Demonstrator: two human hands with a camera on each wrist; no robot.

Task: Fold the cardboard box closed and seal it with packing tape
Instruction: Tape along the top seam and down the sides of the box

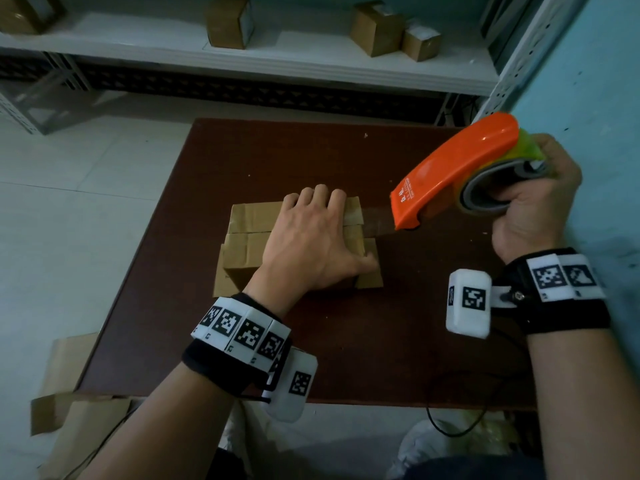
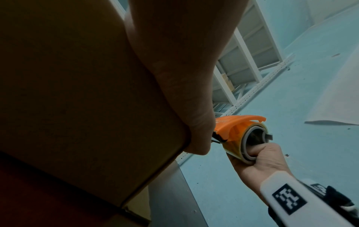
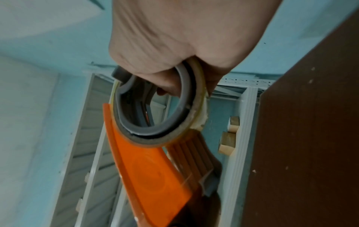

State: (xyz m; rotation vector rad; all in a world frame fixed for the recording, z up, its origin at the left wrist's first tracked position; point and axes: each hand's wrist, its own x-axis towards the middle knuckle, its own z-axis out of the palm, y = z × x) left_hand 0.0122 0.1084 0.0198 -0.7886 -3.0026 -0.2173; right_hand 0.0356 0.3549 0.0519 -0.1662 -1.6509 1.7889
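We see the cardboard box (image 1: 249, 237) near the middle of the brown surface (image 1: 346, 358), well away from every edge, with bare room on all sides. Its brown top flaps are folded down. Our left hand (image 1: 311, 244) lies flat on top, fingers straight. Our right hand (image 1: 533, 209) has its fingers curled inside the orange tape dispenser (image 1: 453, 171), up over the right side. Clear tape (image 1: 375, 220) stretches from it to the box.
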